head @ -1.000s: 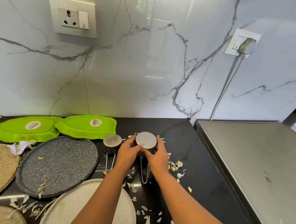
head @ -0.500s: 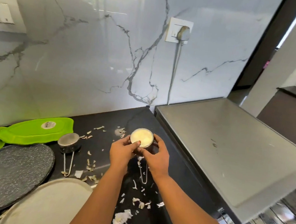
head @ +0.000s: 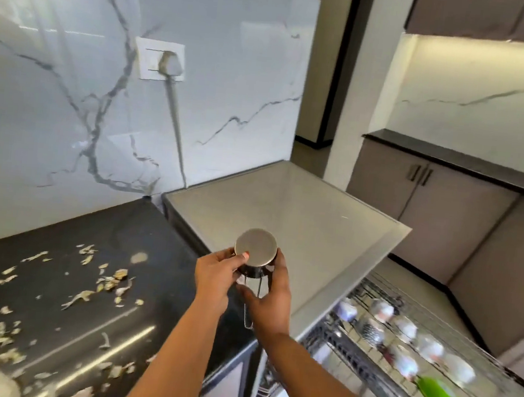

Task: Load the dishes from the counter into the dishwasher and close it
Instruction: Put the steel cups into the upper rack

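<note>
Scraps are lying scattered on the dark tabletop (head: 87, 306) beside the open dishwasher rack (head: 399, 352). Both hands are gripping an upside-down steel cup (head: 255, 252) above the counter edge: left hand (head: 215, 274) pinching its rim, right hand (head: 271, 299) curling around its side

I have a single head view, looking forward and down from close above the hands. Counter (head: 90, 277) lies left of the grip, dishwasher rack (head: 400, 342) right.
</note>
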